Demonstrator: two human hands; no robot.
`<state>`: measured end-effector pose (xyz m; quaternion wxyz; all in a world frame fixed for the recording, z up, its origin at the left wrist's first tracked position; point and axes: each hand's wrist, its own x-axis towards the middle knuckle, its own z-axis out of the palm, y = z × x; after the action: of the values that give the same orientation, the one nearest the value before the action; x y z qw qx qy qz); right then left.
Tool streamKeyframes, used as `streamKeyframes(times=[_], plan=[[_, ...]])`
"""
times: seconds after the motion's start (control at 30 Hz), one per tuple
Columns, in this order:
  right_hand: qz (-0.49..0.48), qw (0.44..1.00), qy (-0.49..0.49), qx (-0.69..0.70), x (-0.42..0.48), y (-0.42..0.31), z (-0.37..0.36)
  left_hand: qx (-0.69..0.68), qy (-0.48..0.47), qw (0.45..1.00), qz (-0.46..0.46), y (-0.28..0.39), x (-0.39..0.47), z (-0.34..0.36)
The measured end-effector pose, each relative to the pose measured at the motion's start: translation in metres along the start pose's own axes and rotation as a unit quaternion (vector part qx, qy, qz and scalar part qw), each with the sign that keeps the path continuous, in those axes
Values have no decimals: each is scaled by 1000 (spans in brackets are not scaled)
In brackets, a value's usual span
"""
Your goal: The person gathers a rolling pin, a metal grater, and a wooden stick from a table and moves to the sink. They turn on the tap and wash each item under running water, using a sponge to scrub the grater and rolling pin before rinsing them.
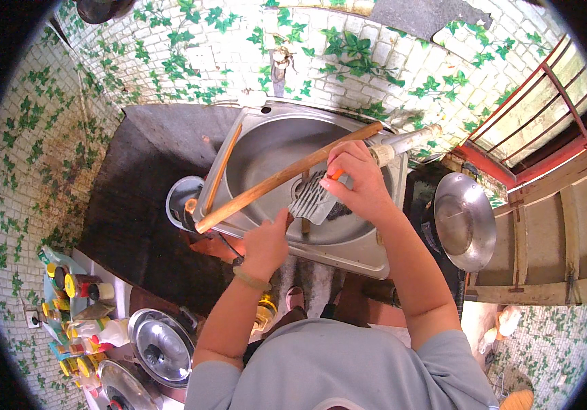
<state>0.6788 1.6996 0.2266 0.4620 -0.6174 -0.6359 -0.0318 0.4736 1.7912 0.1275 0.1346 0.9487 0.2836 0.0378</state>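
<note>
My left hand (265, 246) grips the handle of a slotted metal spatula (311, 202), whose blade is over the stainless steel sink (257, 154). My right hand (357, 179) pinches a small orange item (336, 175) at the far end of the blade; my fingers hide most of it, so its kind is unclear. A long wooden stick (283, 177) lies slantwise across the sink, beyond the spatula. A second wooden stick (224, 169) lies along the left rim. Part of a narrow brown piece (305, 225) shows beneath the spatula.
A pipe with a pale fitting (408, 141) reaches over the sink's right side. A metal wok (463, 220) stands to the right, near a barred window (544, 107). Left are a bucket (173, 202), glass pot lids (161, 348) and several jars (81, 285).
</note>
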Motion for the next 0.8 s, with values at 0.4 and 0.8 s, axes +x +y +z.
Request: streamKeyframes(times=[0.4, 0.8], plan=[[14, 985, 71, -159, 5, -3, 11, 10, 2, 1000, -18, -4, -22, -9], [34, 988, 73, -129, 6, -4, 15, -30, 133, 990, -31, -28, -46, -21]])
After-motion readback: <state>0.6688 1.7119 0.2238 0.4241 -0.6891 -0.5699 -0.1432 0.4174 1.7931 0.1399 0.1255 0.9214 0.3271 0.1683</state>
